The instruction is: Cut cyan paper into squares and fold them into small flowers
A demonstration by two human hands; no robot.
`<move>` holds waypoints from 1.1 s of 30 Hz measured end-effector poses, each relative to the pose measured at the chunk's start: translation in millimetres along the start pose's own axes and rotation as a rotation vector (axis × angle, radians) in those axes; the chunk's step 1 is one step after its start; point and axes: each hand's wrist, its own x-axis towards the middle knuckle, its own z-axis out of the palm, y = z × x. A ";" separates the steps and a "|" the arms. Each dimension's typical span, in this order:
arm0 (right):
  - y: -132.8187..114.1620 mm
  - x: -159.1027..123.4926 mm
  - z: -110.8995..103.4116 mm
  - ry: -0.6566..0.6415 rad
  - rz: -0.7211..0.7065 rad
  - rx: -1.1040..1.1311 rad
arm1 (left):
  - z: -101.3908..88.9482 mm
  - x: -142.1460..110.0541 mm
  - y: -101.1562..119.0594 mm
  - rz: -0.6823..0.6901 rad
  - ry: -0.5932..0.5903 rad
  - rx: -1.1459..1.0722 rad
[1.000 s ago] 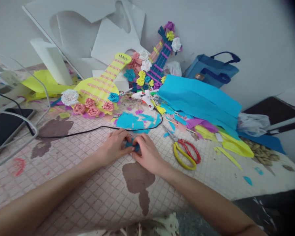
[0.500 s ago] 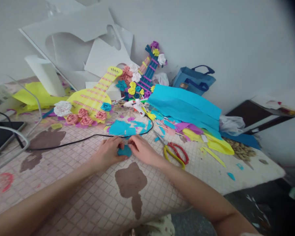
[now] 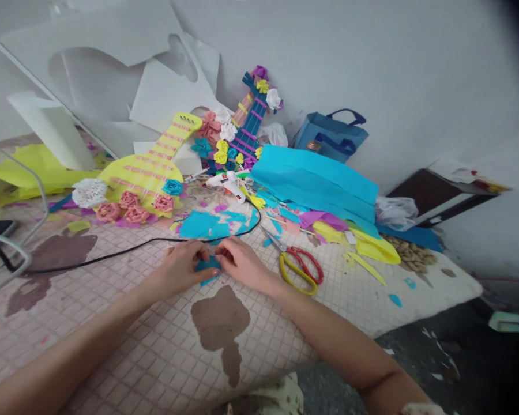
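Between my two hands is a small piece of blue crepe paper (image 3: 206,265), partly covered by the fingers. My left hand (image 3: 182,266) pinches its left side, thumb stretched along the lower edge. At its upper right edge, the fingertips of my right hand (image 3: 239,262) are pressed together on the paper. Beyond the hands lie blue paper scraps (image 3: 204,225) and a black cord (image 3: 125,251). Scissors (image 3: 299,266) with one red and one yellow handle rest open to the right of my right hand. A white glue gun (image 3: 228,183) lies farther back.
A yellow paper guitar (image 3: 145,170) with paper flowers lies at the back left, a blue paper guitar (image 3: 249,124) behind it. Large blue crepe paper (image 3: 315,181) spreads at the right, near a blue bag (image 3: 328,135). White cut-out boards (image 3: 112,34) lean on the wall.
The view has shifted slightly, so things appear farther left. Both hands stay together on the blue paper, which is tilted a little differently, with more of its lower edge showing.
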 end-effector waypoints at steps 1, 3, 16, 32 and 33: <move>-0.6 -0.1 -0.5 0.003 -0.005 0.003 | 2.7 -0.8 1.3 -0.004 0.034 0.035; -2.0 -0.5 -1.2 0.005 -0.006 0.010 | 8.1 -2.4 3.9 -0.012 0.095 0.100; -1.1 -0.8 -4.3 0.094 0.004 0.026 | -7.2 -6.3 -4.1 0.004 -0.065 -0.205; -10.4 5.0 2.2 -0.015 0.105 -0.087 | -21.6 -5.6 -8.8 0.027 -0.091 -0.410; -9.2 5.1 0.5 0.006 0.106 -0.029 | -20.1 -5.8 -9.5 0.022 -0.063 -0.368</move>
